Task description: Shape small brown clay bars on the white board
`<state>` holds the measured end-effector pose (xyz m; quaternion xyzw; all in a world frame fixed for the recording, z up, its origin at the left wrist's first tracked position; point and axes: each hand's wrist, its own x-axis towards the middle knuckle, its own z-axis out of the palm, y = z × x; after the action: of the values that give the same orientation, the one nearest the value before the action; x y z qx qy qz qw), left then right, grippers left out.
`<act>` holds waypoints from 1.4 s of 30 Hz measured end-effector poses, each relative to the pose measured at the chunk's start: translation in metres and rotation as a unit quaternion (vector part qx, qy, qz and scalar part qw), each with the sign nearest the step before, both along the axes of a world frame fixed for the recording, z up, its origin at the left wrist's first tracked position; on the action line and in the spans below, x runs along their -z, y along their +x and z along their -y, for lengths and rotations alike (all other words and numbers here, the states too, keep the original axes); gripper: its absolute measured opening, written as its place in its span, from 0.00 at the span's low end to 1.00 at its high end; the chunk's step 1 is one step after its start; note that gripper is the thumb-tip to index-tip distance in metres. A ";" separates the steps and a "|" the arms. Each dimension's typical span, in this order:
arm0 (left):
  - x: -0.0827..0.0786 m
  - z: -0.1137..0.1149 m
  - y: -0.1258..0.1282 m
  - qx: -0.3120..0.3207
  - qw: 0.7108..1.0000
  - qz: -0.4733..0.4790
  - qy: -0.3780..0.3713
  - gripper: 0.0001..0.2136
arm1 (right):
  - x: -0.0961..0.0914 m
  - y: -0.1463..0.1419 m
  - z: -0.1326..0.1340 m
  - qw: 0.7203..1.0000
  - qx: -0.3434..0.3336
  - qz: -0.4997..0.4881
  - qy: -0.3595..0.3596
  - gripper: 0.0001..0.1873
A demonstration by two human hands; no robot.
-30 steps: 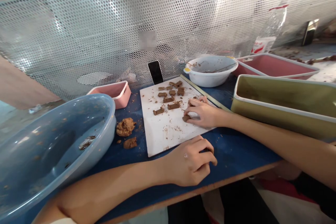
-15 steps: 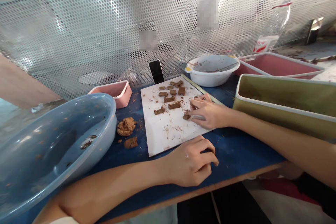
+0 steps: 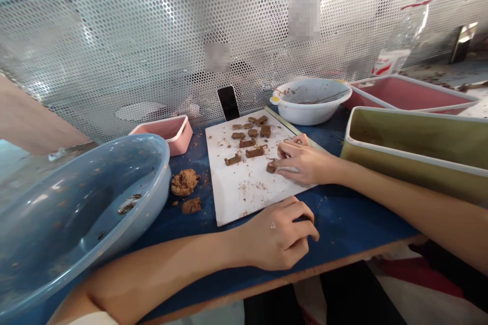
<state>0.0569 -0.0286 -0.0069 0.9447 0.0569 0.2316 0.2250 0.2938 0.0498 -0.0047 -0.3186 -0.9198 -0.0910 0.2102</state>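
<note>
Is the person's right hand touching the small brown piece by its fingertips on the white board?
Touching. The head view shows the right hand meeting the small brown piece at a fingertip, with no visible gap between them.

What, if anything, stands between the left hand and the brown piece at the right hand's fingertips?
Nothing visible: only the flat white board lies between the left hand and the brown piece. The right hand touches that piece from its right.
</note>
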 end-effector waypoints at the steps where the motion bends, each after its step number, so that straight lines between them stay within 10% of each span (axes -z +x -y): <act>1: 0.000 0.000 0.000 -0.001 1.000 -0.005 -0.001 0.11 | 0.002 0.000 -0.001 1.000 0.006 -0.002 0.003 0.19; 14: 0.000 0.000 -0.001 -0.003 1.000 -0.007 -0.003 0.11 | -0.006 -0.004 0.004 0.993 0.013 0.034 -0.108 0.19; 28: -0.002 0.001 -0.001 -0.009 1.000 -0.008 -0.011 0.11 | -0.005 -0.001 0.002 1.000 -0.012 0.007 0.009 0.20; 42: -0.001 0.000 -0.001 -0.006 1.000 -0.015 -0.002 0.11 | -0.007 0.000 0.003 0.996 -0.036 0.018 -0.080 0.23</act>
<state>0.0555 -0.0287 -0.0055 0.9473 0.0668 0.2183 0.2248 0.2942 0.0466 0.0024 -0.2995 -0.9385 -0.0156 0.1709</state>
